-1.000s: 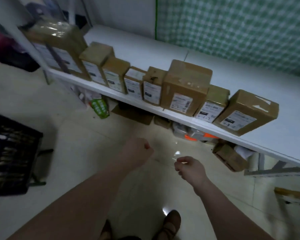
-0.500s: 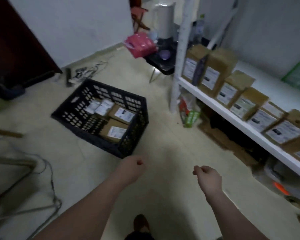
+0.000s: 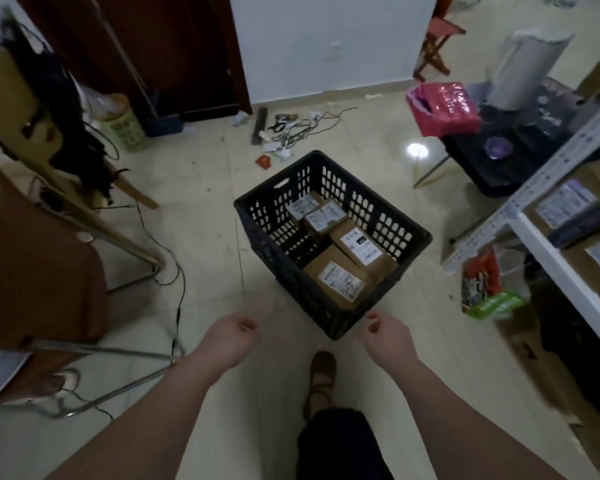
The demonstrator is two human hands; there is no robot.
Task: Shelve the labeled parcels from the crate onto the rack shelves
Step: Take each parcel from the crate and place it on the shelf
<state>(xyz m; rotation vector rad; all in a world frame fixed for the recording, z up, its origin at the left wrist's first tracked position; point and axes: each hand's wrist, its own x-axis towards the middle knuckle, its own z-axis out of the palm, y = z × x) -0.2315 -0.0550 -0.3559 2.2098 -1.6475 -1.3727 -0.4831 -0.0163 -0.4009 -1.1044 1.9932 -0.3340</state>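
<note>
Ahead — crate (image 3: 329, 237) with parcels (image 3: 340, 277) on floor, just beyond left hand (image 3: 231, 336) and right hand (image 3: 385, 332) — both loosely curled, empty.

No writing can be read anywhere. The parcels in the black crate (image 3: 326, 282) each carry a white shipping label (image 3: 341, 281), but the print is only a blur of dark marks. The same goes for the labels on the boxes (image 3: 565, 202) on the rack shelf (image 3: 565, 271) and the yellow bin's (image 3: 125, 128) markings.
</note>
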